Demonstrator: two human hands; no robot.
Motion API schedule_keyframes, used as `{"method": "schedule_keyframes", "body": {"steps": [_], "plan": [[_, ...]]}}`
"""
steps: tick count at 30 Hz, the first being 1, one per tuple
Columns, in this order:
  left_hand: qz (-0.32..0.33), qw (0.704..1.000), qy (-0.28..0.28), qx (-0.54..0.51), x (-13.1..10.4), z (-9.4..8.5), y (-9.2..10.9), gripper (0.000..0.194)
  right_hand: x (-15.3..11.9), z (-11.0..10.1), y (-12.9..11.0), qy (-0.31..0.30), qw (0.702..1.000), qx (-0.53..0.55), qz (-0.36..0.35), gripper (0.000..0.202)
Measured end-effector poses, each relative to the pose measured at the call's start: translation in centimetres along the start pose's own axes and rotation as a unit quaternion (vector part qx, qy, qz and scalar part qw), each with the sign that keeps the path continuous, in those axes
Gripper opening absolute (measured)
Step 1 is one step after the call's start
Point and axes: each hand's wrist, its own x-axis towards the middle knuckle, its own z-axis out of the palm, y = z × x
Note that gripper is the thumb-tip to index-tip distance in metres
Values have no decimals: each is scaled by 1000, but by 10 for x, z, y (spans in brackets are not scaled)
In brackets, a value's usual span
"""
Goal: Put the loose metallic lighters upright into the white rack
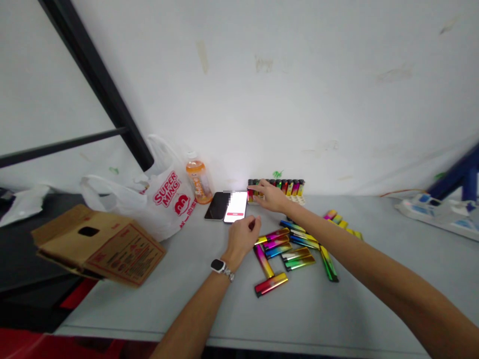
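My right hand (270, 195) reaches to the far side of the grey table (374, 299) and its fingers touch the left end of a row of upright coloured lighters (290, 188) standing in a white tray against the wall. Whether it grips one I cannot tell. My left hand (242, 237), with a smartwatch on the wrist, hovers with curled fingers near a lit phone (236, 207); it looks to hold nothing. A dark phone (216, 205) lies beside the lit one. Several loose metallic rainbow lighters (284, 252) lie flat between my arms.
A white plastic bag with red print (160, 197) and an orange drink bottle (198, 182) stand at the left. A brown cardboard box (99, 245) overhangs the table's left edge. A white power strip (434, 212) lies at the far right. A black frame crosses the wall.
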Motion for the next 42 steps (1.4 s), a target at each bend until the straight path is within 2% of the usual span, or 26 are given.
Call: {"method": "schedule_keyframes", "body": {"steps": [4, 8, 12, 16, 21, 25, 30, 33, 35, 37, 40, 42], "plan": [[-1, 1000, 3, 20, 0, 0, 1, 47, -11, -1, 2, -6, 1000, 25, -4, 51], [-21, 999, -1, 39, 1, -2, 4, 47, -34, -15, 7, -9, 998, 54, 12, 33], [-9, 997, -24, 77, 7, -1, 15, 46, -66, -37, 14, -77, 995, 27, 57, 19], [32, 989, -61, 132, 22, 11, 34, 42, -92, -52, 19, -145, 984, -19, 98, 25], [54, 984, -69, 157, 37, 34, 54, 40, -99, -58, 20, -191, 971, -56, 129, 28], [41, 990, -56, 120, 36, 41, 54, 39, -94, -55, 21, -205, 967, -57, 141, 27], [5, 999, -25, -21, 35, 36, 36, 31, -90, -47, 23, -137, 977, -21, 161, 24], [8, 992, 2, -125, 37, 35, 29, 28, -87, -46, 21, -72, 984, 36, 159, 18], [12, 980, 18, -197, 38, 37, 28, 32, -85, -46, 16, -26, 982, 110, 152, 16], [-1, 960, 21, -278, 37, 40, 29, 41, -84, -45, 8, 34, 967, 208, 143, 20], [-29, 922, -11, -387, 35, 45, 34, 55, -87, -38, -6, 120, 921, 340, 146, 22], [-48, 891, -42, -450, 33, 48, 37, 60, -92, -32, -14, 134, 893, 401, 151, 22]]}}
